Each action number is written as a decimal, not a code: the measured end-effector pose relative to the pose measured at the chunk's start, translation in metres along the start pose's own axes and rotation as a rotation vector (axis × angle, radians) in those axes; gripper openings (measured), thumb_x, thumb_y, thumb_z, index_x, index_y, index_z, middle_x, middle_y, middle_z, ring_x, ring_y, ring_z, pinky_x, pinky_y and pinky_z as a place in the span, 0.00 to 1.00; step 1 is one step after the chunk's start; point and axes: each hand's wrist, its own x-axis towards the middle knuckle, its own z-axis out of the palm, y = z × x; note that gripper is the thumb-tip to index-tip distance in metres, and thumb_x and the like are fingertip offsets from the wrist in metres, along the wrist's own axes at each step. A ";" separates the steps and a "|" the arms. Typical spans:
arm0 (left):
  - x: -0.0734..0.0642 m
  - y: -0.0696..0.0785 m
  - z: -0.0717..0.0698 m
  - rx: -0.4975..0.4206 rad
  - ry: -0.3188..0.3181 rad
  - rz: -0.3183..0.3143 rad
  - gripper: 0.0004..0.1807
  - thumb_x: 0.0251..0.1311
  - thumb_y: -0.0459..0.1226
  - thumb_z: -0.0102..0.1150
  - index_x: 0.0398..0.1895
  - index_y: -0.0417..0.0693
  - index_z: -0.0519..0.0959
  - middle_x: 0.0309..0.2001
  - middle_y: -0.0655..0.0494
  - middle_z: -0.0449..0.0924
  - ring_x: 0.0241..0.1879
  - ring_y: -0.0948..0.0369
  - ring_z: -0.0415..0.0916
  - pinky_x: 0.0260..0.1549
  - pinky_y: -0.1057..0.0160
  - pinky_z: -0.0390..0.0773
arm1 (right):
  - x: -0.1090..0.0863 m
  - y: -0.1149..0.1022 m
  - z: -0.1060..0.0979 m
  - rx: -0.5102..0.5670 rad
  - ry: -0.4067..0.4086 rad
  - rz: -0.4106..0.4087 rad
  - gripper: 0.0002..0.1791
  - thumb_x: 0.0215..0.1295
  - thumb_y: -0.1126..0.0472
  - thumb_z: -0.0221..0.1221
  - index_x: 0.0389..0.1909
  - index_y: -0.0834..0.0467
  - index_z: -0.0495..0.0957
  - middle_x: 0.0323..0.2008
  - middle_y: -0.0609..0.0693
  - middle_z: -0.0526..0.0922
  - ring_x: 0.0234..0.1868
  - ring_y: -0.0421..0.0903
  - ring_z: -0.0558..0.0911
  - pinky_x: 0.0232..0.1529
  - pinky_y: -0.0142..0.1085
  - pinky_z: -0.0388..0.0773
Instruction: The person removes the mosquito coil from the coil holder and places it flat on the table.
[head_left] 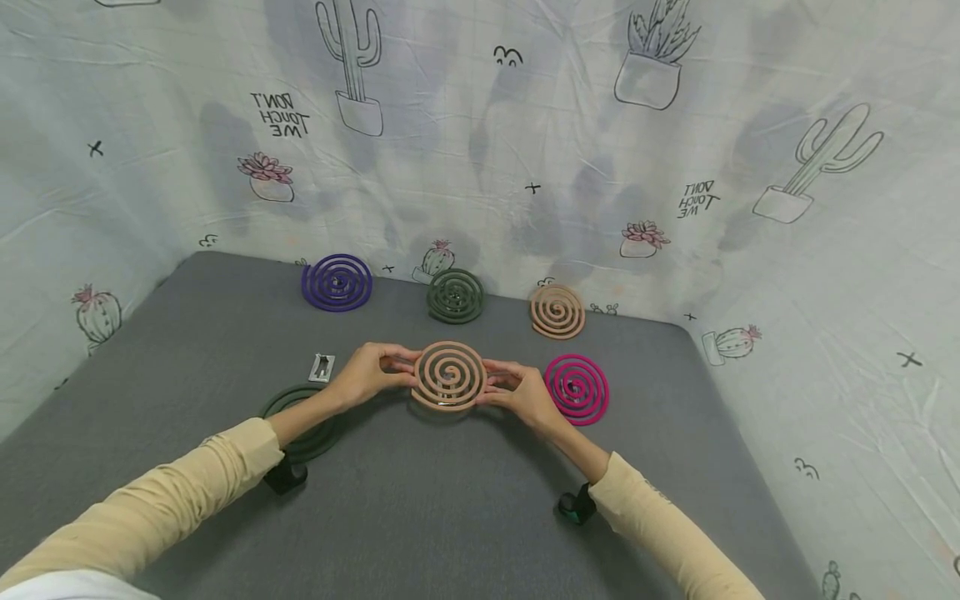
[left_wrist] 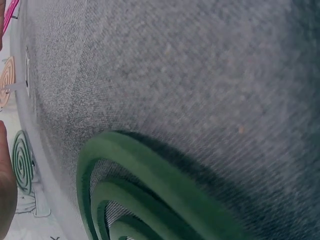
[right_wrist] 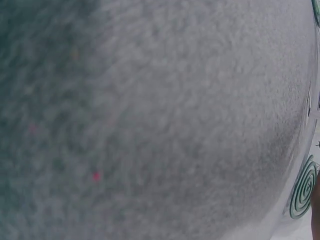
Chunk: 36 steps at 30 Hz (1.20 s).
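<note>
"Head view, quick: what have your hands got?"

"One tan coil (head_left: 450, 375), held flat between them. My left hand (head_left: 373, 372) pinches its left edge, my right hand (head_left: 527, 396) its right edge."

"Where's it sit?"

"Around mid-desk, nearer me than the back row: purple coil (head_left: 337, 282), dark green coil (head_left: 455, 297), second tan coil (head_left: 557, 311), left to right. Can't tell if it touches the desk (head_left: 450, 517)."

"Nearby?"

"Pink coil (head_left: 576, 390) just beside my right hand. Small silver piece (head_left: 322, 367) near my left, another green coil (left_wrist: 145, 200) partly behind my left forearm."
</note>
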 end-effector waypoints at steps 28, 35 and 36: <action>-0.018 -0.004 0.007 -0.034 -0.028 0.032 0.23 0.49 0.28 0.70 0.50 0.31 0.76 0.45 0.38 0.80 0.39 0.56 0.83 0.38 0.67 0.82 | -0.012 0.006 0.004 0.139 -0.131 -0.057 0.41 0.45 0.79 0.69 0.64 0.69 0.66 0.61 0.64 0.67 0.54 0.49 0.75 0.57 0.36 0.75; -0.019 -0.003 0.009 -0.018 -0.036 0.028 0.28 0.49 0.28 0.70 0.56 0.34 0.75 0.46 0.40 0.80 0.39 0.57 0.83 0.37 0.68 0.81 | -0.012 0.007 0.005 0.114 -0.116 -0.064 0.41 0.44 0.78 0.70 0.64 0.69 0.67 0.62 0.63 0.67 0.55 0.54 0.74 0.57 0.36 0.75; -0.019 -0.002 0.009 -0.015 -0.039 0.027 0.28 0.50 0.28 0.69 0.56 0.33 0.75 0.47 0.39 0.80 0.39 0.57 0.83 0.37 0.69 0.81 | -0.012 0.007 0.005 0.116 -0.112 -0.064 0.41 0.43 0.78 0.70 0.63 0.69 0.67 0.61 0.63 0.67 0.55 0.55 0.74 0.57 0.36 0.75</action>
